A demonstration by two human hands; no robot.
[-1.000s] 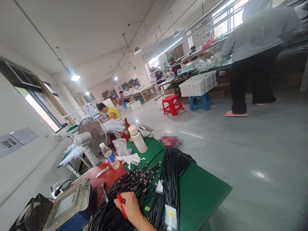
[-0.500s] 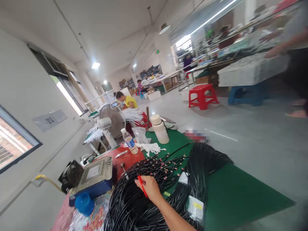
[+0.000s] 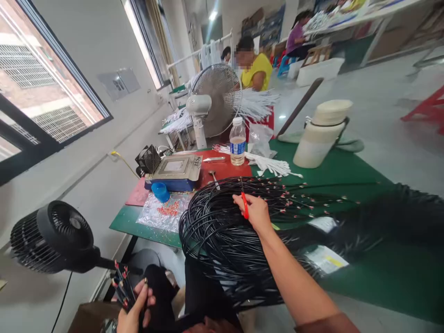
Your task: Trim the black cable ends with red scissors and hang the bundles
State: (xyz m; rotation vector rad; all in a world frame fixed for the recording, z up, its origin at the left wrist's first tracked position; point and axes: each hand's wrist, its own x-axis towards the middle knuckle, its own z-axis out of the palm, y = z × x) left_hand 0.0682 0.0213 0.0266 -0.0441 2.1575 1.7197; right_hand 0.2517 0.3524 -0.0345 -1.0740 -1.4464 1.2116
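Observation:
My right hand [image 3: 257,212] is closed around red-handled scissors [image 3: 245,206], resting over a large coil of black cables [image 3: 215,231]. The blades point away from me and are hard to make out against the cables. At the lower left, beside the table, my left hand [image 3: 137,307] grips a small bunch of black cables [image 3: 124,286] with stripped reddish ends pointing up. One cable end sticks out between its thumb and finger. More stripped cable ends [image 3: 287,201] fan out to the right of the coil on the green table [image 3: 381,277].
A blue-based metal device [image 3: 173,169], a blue cup [image 3: 160,192] and scraps on clear plastic [image 3: 168,210] sit left. Behind the coil stand a water bottle [image 3: 237,143] and a cream flask [image 3: 319,136]. A black fan [image 3: 55,236] stands near my left hand. A person in yellow [image 3: 258,71] sits beyond.
The view has swung left and down. My left hand with its cable bunch now shows at the lower left. My right hand still holds the scissors over the coil.

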